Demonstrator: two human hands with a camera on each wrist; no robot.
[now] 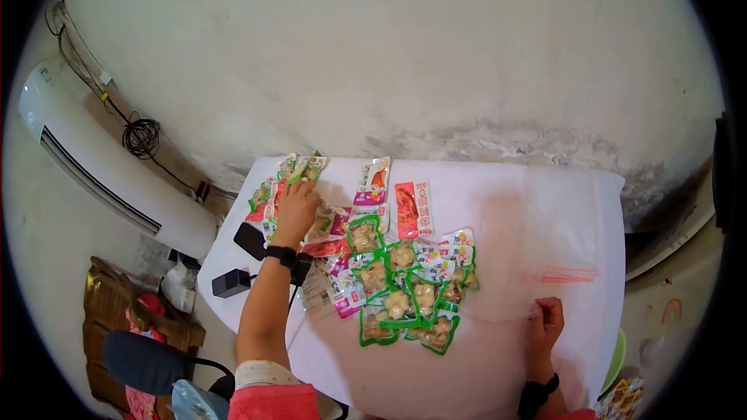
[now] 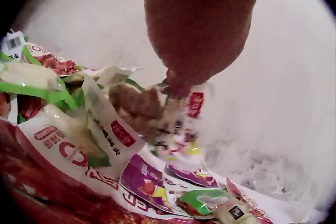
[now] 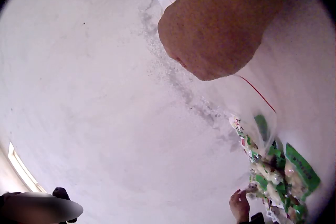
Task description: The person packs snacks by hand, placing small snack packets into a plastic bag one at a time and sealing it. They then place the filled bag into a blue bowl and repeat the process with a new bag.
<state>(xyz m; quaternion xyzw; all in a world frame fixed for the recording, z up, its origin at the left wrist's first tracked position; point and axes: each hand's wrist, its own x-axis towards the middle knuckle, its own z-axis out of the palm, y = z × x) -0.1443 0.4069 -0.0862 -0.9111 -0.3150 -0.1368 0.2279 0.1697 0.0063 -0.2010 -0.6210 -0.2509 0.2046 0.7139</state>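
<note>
Head view: a person's left hand reaches over a heap of food packets on a white-covered table. Nearer the body than this hand are a flat black object and a dark box; to its right lies a red-and-white packet. Green-edged packets cluster between the two hands. The right hand, fingers curled, pinches the edge of a clear plastic bag, which extends to its left.

Left wrist view: the left fingertips pinch the top of a small packet with a red label. Below the grip lies a purple packet, among overlapping others.

Right wrist view: the right hand's fingers are mostly hidden; a red line on the bag runs from beneath them toward the packets.
</note>
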